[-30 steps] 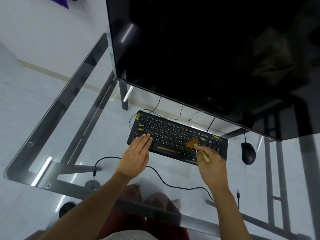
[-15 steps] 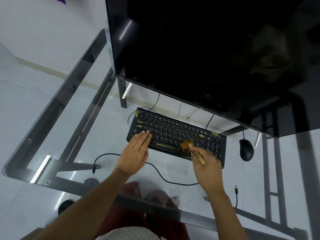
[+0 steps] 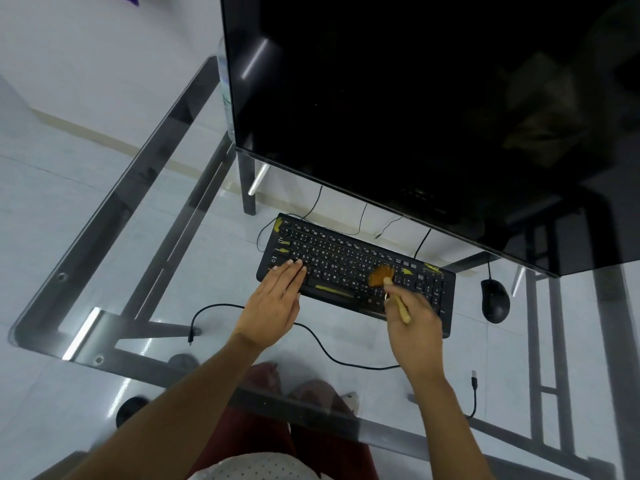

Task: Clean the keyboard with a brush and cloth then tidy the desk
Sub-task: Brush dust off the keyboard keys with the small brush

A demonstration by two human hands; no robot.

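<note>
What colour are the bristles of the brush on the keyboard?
Orange-brown bristles on the brush, against the black keyboard; seen in the head view.

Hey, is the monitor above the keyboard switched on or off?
It looks off: the monitor screen is uniformly black, showing only faint reflections. Standby cannot be ruled out, as no indicator light is visible.

keyboard point(image 3: 353, 268): 1 | brush point(image 3: 388, 285): 1 | mouse point(image 3: 495, 301): 1 | monitor point(image 3: 415, 116): 1 | hands: 2 | loose cables: 2

Left hand point(image 3: 273, 304) flat, fingers straight — right hand point(image 3: 412, 318) curled, gripping.
</note>
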